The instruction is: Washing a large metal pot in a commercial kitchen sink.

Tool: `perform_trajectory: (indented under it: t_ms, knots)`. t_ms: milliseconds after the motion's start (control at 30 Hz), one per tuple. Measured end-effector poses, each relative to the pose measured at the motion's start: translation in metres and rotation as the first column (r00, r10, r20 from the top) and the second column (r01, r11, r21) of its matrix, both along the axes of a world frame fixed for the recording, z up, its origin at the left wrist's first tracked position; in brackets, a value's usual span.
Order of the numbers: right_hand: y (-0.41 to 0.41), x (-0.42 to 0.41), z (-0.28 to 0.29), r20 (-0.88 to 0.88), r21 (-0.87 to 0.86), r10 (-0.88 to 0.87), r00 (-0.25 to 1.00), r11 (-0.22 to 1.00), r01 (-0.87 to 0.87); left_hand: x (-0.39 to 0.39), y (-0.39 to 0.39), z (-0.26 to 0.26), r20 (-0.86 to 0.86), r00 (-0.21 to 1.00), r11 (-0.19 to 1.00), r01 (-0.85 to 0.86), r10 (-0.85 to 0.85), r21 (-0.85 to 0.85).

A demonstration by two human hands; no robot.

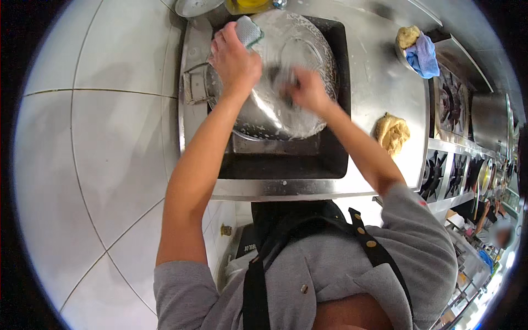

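A large round metal pot (264,111), streaked with soap suds, rests in the dark rectangular sink (284,167). Its wire-like metal handle (196,85) points left over the sink's edge. My left hand (235,57) grips a sponge (248,32) with a pale top and a green edge, at the pot's upper left. Over the middle of the pot, my right hand (309,88) is blurred by motion. Its fingers close on a grey scrubber (284,80), too smeared to make out exactly. Both forearms reach across the sink's front rim.
On the steel counter (371,82) to the right lies a crumpled tan cloth (392,132). Farther back, a bowl holds a blue cloth (423,55) and a tan one. Gas burners (435,171) line the right. A tiled wall (119,136) borders the left. Another person (491,231) stands far right.
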State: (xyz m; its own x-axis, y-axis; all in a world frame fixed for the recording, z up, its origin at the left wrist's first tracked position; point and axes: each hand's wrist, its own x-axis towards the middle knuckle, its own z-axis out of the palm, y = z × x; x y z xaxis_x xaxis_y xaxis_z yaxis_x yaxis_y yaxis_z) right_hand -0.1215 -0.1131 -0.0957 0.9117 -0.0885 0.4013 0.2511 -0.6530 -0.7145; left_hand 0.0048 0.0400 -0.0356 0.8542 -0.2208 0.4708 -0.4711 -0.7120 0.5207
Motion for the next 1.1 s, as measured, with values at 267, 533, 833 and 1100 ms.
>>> perform_trajectory:
  t_ms: [267,533,833,1100]
  knots:
    - [-0.002,0.007,-0.002,-0.124,-0.081,-0.027,0.992,0.997,0.017,-0.005,0.001,0.001,-0.026,1.000,1.000,-0.009,0.009,0.004]
    - [-0.013,-0.023,-0.019,-0.049,0.020,-0.004,0.999,1.000,0.005,0.000,0.001,-0.003,-0.036,0.999,0.999,-0.008,0.010,0.040]
    - [-0.031,0.002,-0.031,-0.100,0.054,-0.243,0.965,0.967,0.249,-0.001,-0.002,0.002,-0.049,0.999,0.997,0.006,-0.002,0.071]
    - [-0.092,0.048,-0.054,-0.308,0.039,-0.424,0.852,0.889,0.456,-0.002,-0.001,0.005,-0.068,0.997,0.997,0.034,-0.030,0.069]
